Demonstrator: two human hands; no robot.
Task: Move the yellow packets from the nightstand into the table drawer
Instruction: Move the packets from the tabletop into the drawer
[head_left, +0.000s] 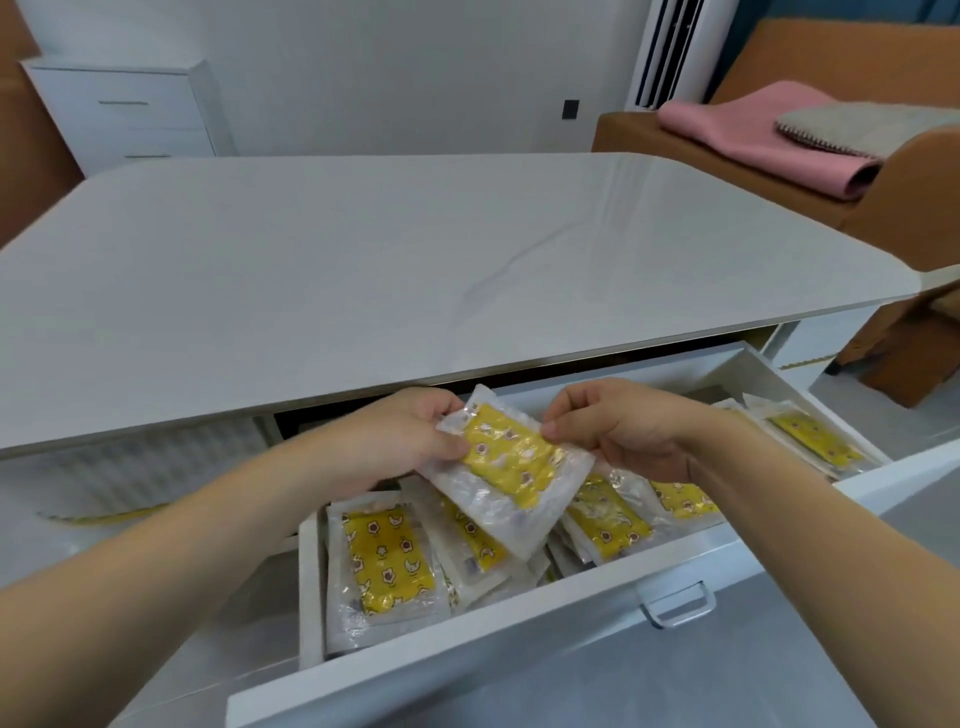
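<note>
Left hand (410, 441) and right hand (623, 431) both pinch 1 yellow packet (511, 465) above open drawer (519, 639); at least 5 packets (384, 564) inside, pile overlapping.

We view from one head-worn camera, close above the open drawer (524, 639), facing forward and down toward 12 o'clock across the table (415, 260).

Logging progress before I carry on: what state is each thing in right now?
White table drawer: pulled open.
Yellow patterned packet in clear plastic wrap: held above drawer by both hands.
Other yellow packets: lying in drawer.
Left hand: pinching packet.
Right hand: pinching packet.
</note>
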